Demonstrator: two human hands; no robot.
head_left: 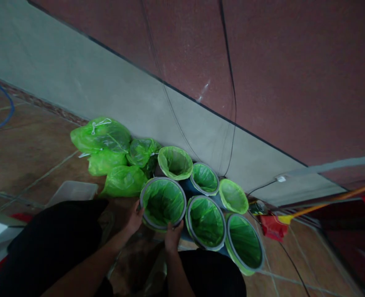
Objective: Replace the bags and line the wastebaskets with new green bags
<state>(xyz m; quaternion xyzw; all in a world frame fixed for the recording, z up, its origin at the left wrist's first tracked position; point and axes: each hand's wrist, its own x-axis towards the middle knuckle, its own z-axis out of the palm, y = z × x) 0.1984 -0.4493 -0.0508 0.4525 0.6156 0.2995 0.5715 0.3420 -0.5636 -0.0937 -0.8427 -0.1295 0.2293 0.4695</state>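
Note:
Directly before me stands a trash bin (pixel 163 202) lined with a green bag, a grey ring around its rim. My left hand (pixel 135 219) is closed on the left side of that rim. At the near right side of the same rim, my right hand (pixel 173 236) grips it, thumb on top; its other fingers are partly hidden. Touching or close on the right is a second lined bin (pixel 206 222) with a grey ring, and beyond it a third lined bin (pixel 244 242). Behind stand a ringed bin (pixel 204 178) and two bins (pixel 175 161) (pixel 233 195) whose bags fold over the rim.
Several tied green bags (pixel 125 181) lie against the wall at left, near a translucent plastic tub (pixel 74 193). A red dustpan (pixel 274 227) and a yellow broom (pixel 286 218) are at right. Black cables run down the wall (pixel 133 95); a blue hose (pixel 11 111) lies far left.

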